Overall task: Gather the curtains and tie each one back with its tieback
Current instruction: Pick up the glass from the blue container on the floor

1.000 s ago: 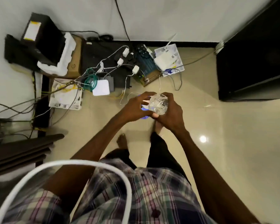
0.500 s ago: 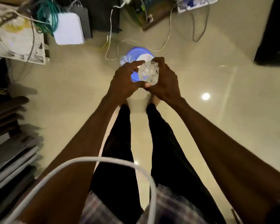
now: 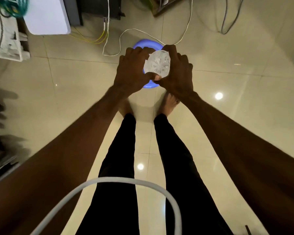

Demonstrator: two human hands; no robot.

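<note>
No curtain or tieback is in view. My left hand and my right hand are both closed around a clear plastic bottle, one on each side. I see its star-patterned end face on. The bottle is held over a blue round object on the tiled floor, which my hands largely cover. Whether the bottle touches the blue object cannot be told. My bare feet stand just behind it.
Loose white and yellow cables trail across the floor ahead. A white flat box and a white device with green cable lie at upper left. A thick white cable loops close to the camera.
The view has tilted down and drawn closer to the floor; the wall and shirt have left the frame. Both hands keep hold of the bottle above the blue object.
</note>
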